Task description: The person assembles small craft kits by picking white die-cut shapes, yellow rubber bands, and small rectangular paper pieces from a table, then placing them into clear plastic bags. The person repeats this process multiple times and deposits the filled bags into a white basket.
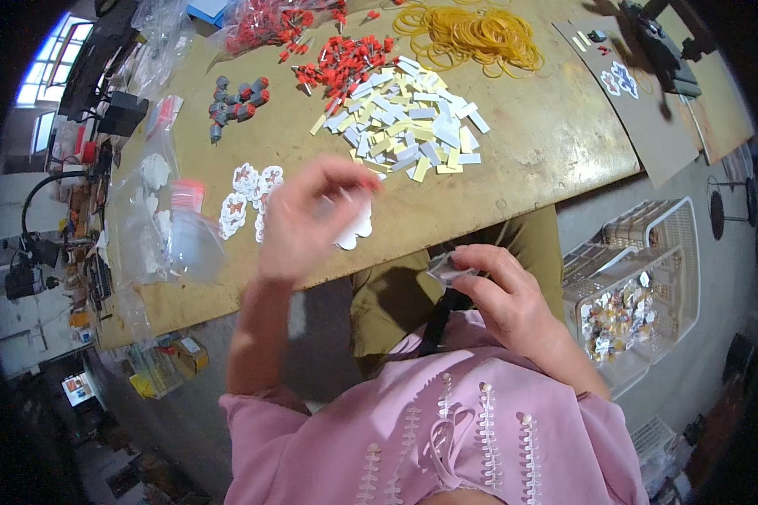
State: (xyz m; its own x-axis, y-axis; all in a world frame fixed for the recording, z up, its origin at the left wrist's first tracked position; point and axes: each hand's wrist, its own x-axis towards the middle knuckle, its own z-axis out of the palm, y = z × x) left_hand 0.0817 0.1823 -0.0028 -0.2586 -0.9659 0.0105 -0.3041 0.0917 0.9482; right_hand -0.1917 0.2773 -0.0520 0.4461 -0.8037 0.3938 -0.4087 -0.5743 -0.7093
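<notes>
My right hand [499, 290] is closed in a pinch on a small clear plastic bag [446, 268], held over my lap just off the table's front edge. My left hand [312, 220] is above the table, smeared by motion. Its fingers are curved, and a red spot shows at the fingertips; whether they grip a small part I cannot tell. A white scalloped cutout [359, 229] lies partly hidden behind this hand. Just beyond lies a pile of small white and pale yellow strips [417, 118]. Red-headed small metal parts [343, 69] are heaped behind the strips.
Yellow rubber bands [472, 38] lie at the far side. Printed cutouts [244, 189], grey-and-red small parts [236, 105] and clear bags [195, 231] are at the left. On the floor at right, a white basket [691, 278] contains many small packed pieces [619, 316].
</notes>
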